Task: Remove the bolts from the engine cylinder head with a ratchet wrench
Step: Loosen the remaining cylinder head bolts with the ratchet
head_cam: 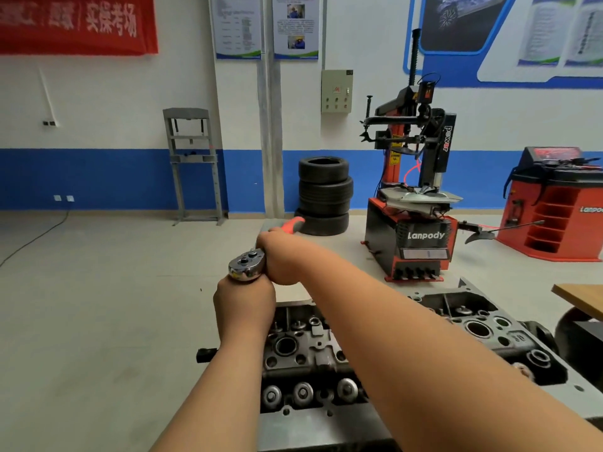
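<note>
the right hand (pixel 277 262) grips the ratchet wrench (pixel 246 265) by its handle, just behind the chrome head. the left hand (pixel 243 308) is closed round the wrench directly under that head and hides the part below. the wrench is held above the far end of the cylinder head (pixel 303 357).

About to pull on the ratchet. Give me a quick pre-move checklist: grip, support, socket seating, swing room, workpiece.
1. Right hand gripping the ratchet wrench handle close to its head: ok.
2. Left hand wrapped round the wrench just below the head, steadying it: ok.
3. Socket seated on a bolt: cannot tell, the left hand hides it.
4. Swing room around the orange handle end: ok, nothing close to it.
5. Cylinder head lying flat on the bench: ok; clamped down: cannot tell.
</note>
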